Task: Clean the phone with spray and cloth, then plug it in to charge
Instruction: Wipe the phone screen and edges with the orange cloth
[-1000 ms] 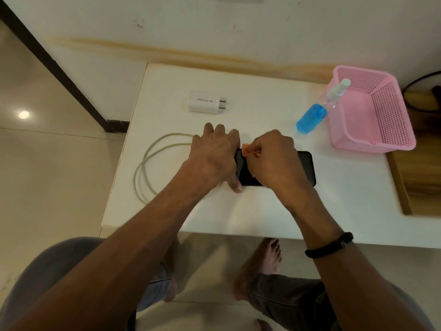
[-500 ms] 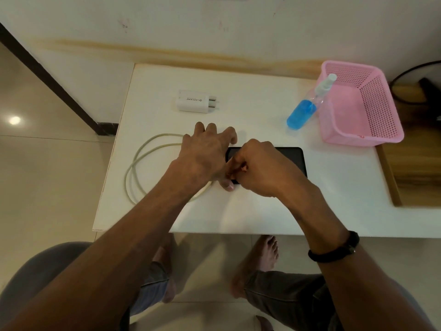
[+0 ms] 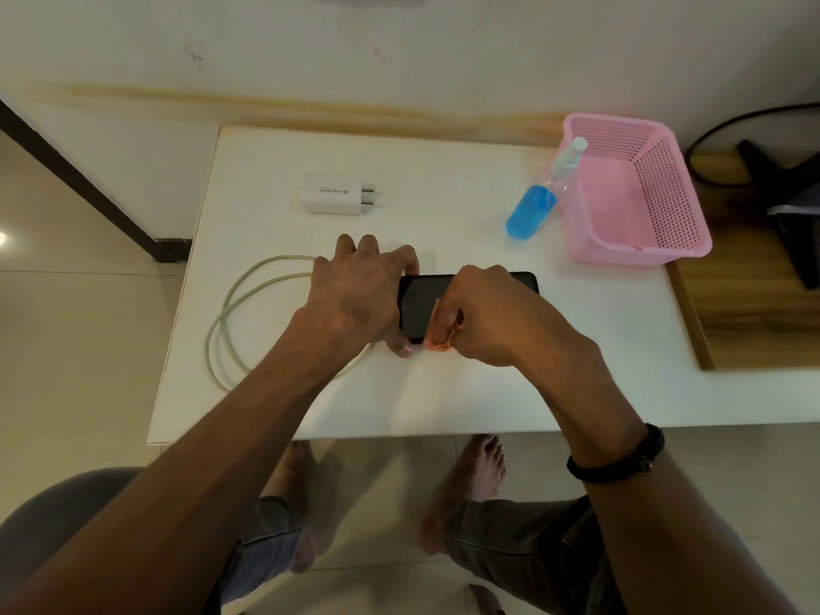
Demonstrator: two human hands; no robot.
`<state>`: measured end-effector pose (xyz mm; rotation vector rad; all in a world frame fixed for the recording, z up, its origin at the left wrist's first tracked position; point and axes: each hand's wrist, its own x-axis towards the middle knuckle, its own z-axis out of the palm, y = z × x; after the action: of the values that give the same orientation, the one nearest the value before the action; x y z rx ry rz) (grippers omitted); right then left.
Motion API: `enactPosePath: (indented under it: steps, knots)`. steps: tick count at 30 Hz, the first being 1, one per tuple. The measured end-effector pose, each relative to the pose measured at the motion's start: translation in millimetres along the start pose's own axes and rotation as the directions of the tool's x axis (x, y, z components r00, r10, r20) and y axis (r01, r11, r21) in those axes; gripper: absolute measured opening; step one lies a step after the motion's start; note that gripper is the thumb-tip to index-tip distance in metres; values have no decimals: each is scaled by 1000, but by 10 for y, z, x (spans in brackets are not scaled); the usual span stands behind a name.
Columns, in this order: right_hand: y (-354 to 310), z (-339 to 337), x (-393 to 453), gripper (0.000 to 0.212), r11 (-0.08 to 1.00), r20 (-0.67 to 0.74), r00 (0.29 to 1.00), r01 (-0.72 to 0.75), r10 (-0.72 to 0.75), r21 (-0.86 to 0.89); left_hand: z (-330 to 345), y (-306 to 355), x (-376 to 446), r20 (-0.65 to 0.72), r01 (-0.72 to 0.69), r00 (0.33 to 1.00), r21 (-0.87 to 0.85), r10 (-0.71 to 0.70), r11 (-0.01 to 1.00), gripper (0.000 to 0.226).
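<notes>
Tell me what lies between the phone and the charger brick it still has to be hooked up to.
Nothing visible does. The charger brick lies beyond the phone across bare table. The left hand steadies the phone, the right hand wipes with the cloth; the cable sits left.

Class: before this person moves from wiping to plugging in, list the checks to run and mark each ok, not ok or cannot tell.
1. Black phone flat on white table, steadied by left hand: ok.
2. Orange cloth gripped in right hand: ok.
3. Screen wiped clean: cannot tell.
4. White charging cable within reach: ok.
5. White plug adapter joined to cable: cannot tell.
6. Blue spray bottle clear of hands: ok.
</notes>
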<state>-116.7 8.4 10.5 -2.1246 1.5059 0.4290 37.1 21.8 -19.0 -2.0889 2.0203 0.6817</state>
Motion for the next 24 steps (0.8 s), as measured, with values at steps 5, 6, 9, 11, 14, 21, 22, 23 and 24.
enactPosePath:
  steps: [5,6,9,11,14,21,22,23,24]
  knots:
    - [190,-77,-46,38,994,10,994,-109,109,12,-22,15,-10,17,9,1000,-10,-9,1000,93]
    - [238,-89,-51,38,991,5,991,-133,133,7,-25,14,-12,17,8,1000,-12,-7,1000,93]
    - [394,-116,-37,38,976,2,976,-219,220,-13,-24,13,-17,13,2,1000,-24,-2,1000,92]
    - [496,-135,-22,42,958,-2,958,-286,286,-17,-23,13,-17,9,0,1000,-28,0,1000,92]
    - [620,-150,0,39,929,-11,929,-369,370,21,-22,8,-13,15,1,1000,-26,0,1000,93]
    - [817,-168,-21,42,871,-133,861,-481,491,100,-10,7,-8,28,2,1000,-8,-2,1000,93]
    - [833,-186,-39,39,876,-190,855,-468,482,114,-12,6,-4,29,2,1000,-8,-2,1000,94]
    - [823,-202,-59,32,897,-270,855,-423,442,128,-16,4,-2,29,2,1000,-9,-2,1000,94]
    - [791,-208,-65,22,931,-361,858,-335,365,146,-16,6,0,29,2,1000,-10,-2,1000,94]
